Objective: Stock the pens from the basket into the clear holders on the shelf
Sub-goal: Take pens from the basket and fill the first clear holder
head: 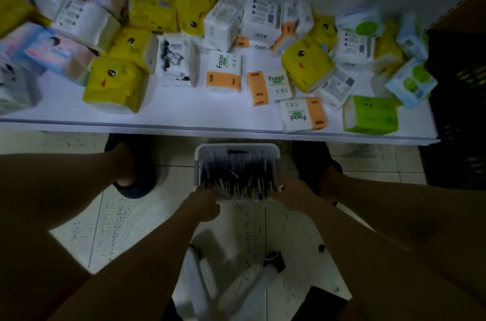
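A white basket (236,148) stands on the tiled floor between my feet, packed with dark pens (236,173). My left hand (203,203) is at the basket's near left corner with its fingers curled among the pens. My right hand (292,195) is at the near right corner, its fingers reaching into the pens. Whether either hand actually holds pens is hidden in the dim light. No clear holders show in this view.
A low white shelf (184,110) runs across in front of the basket, crowded with several tissue packs (223,73). A dark crate (457,99) stands at the right. A white stool frame with a black caster (274,261) is below me.
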